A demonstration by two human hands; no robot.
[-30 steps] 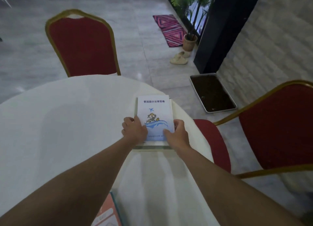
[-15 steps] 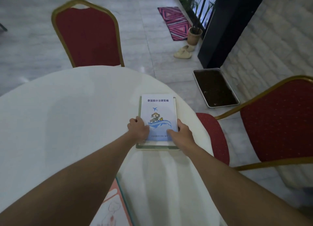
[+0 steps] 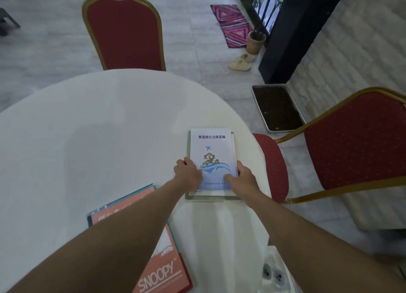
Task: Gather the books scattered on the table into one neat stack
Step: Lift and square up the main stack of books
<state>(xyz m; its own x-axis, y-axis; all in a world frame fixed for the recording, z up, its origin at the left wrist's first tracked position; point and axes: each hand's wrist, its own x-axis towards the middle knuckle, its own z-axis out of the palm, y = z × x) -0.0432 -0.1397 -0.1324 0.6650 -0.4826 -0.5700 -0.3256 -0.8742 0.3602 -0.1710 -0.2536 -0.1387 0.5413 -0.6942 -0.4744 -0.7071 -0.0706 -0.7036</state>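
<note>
A white booklet with a blue wave and plane on its cover (image 3: 211,147) lies on top of a larger pale green book (image 3: 211,197) near the right edge of the round white table (image 3: 92,139). My left hand (image 3: 188,170) grips the booklet's lower left side. At the lower right corner my right hand (image 3: 243,177) holds it, thumb on the cover. A salmon-coloured Snoopy book (image 3: 163,268) lies flat near the table's front, partly hidden under my left forearm.
A red chair with a gold frame (image 3: 125,32) stands behind the table, and another red chair (image 3: 349,143) is at the right with its seat close to the stack. A tray of dark soil (image 3: 277,107), slippers and a potted plant are on the floor.
The view has tilted down, so more of the Snoopy book shows at the front. Both hands stay on the booklet, which sits a little more squarely on the green book.
</note>
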